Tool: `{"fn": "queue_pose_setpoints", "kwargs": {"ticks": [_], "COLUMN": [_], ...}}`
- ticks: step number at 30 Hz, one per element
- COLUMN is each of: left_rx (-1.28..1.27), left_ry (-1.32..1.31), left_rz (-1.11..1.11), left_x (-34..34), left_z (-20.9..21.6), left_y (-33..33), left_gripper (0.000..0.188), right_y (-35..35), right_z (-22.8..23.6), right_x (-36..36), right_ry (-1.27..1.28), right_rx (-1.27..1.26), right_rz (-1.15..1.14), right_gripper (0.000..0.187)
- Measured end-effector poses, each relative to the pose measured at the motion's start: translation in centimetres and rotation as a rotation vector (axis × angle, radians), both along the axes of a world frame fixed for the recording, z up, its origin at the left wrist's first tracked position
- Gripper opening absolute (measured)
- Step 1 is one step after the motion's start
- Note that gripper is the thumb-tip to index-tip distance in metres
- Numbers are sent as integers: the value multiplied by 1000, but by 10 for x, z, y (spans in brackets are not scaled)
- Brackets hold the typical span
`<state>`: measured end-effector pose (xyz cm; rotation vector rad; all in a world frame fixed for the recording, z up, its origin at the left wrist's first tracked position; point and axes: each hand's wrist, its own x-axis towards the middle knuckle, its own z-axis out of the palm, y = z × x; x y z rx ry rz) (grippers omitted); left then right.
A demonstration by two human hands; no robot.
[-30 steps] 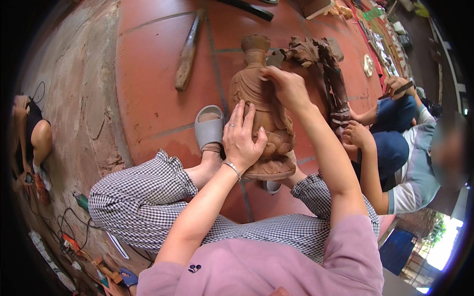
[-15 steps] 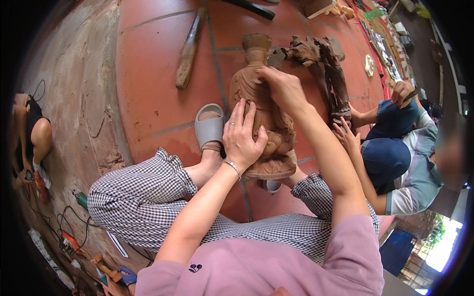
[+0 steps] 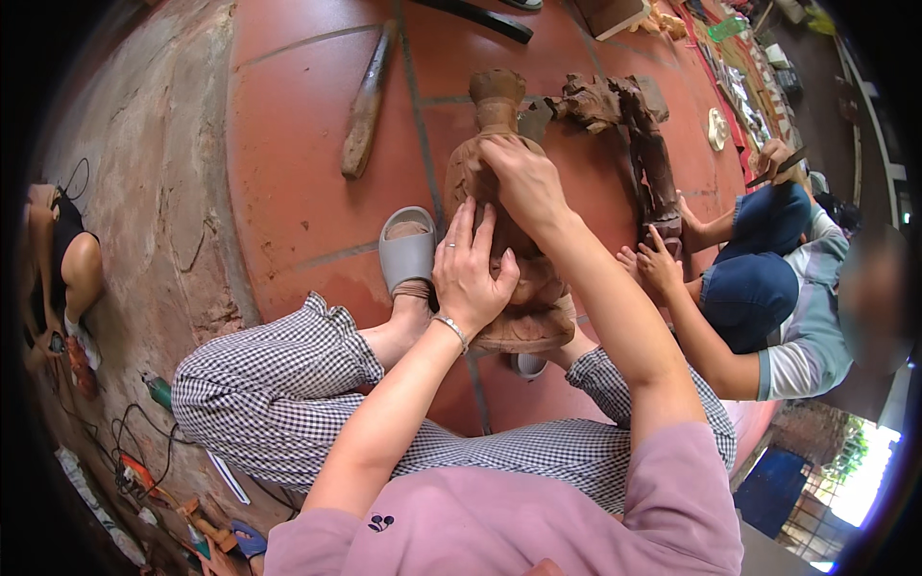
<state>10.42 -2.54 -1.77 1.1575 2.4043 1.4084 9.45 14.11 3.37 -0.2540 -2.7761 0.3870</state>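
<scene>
A brown carved wooden statue of a seated figure (image 3: 528, 288) stands between my feet, its round base toward me and its narrow top pointing away. My left hand (image 3: 471, 274) lies flat along its left side, fingers stretched out and touching the wood. Across the upper chest, just below the neck, my right hand (image 3: 523, 182) presses with its fingers bent together. Whatever those fingers may hold is hidden beneath them. My right hand and forearm cover part of the statue's torso.
A wooden-handled tool (image 3: 363, 125) lies on the red tiles at far left. Right of the statue is a rough, dark wood carving (image 3: 658, 158), near a co-worker's hand (image 3: 660, 264). Their other hand (image 3: 780, 158) holds a dark, narrow tool. My grey slipper (image 3: 407, 252) is beside the statue.
My right hand has moved left and slightly nearer across the statue's chest. My left hand stays in place. The co-worker's hands have shifted a little.
</scene>
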Motion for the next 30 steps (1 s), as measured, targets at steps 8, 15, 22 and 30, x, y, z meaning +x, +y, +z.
{"fn": "queue_pose_setpoints", "kwargs": {"ticks": [8, 15, 22, 30], "left_rx": [16, 24, -13, 13], "left_ry": [2, 2, 32, 37], "left_rz": [1, -8, 7, -25], "left_x": [5, -1, 3, 2], "left_z": [5, -1, -2, 0], "left_y": [3, 1, -1, 2], "left_gripper": [60, 63, 66, 61], "right_y": [-12, -13, -5, -7], "right_z": [-7, -5, -7, -19], "right_x": [-16, -13, 43, -19], "right_ry": [-82, -49, 53, -145], "right_rx": [74, 42, -22, -27], "right_rz": [-63, -87, -9, -160], "right_gripper": [19, 24, 25, 31]}}
